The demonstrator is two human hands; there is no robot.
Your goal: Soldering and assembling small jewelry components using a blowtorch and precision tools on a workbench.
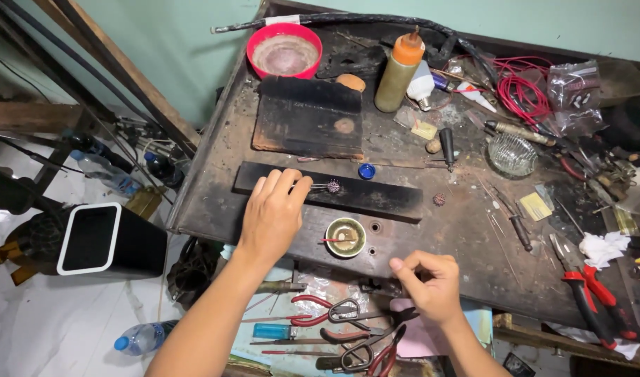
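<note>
Fingers settle a small spiky piece on the black bar

Left hand [272,213] lies palm-down on the long black flat bar [348,195], fingers together and nearly straight, holding nothing; just past its fingertips sits a small dark spiky ornament [332,186]. Right hand [432,283] hovers nearer the body, thumb and forefinger pinched; what they hold, if anything, I cannot tell. Between both hands stands a small round brass dish [345,237]. Positioning seems underway; the next move probably needs a fine, steady pinch.

The left hand [272,213] lies palm down, far from the body, fingers together and stretched forward, forearm bare and angled up from the near left. The right hand [430,283] sits nearer, to the right, loosely curled, thumb pressed to fingertips in a pinch.
</note>
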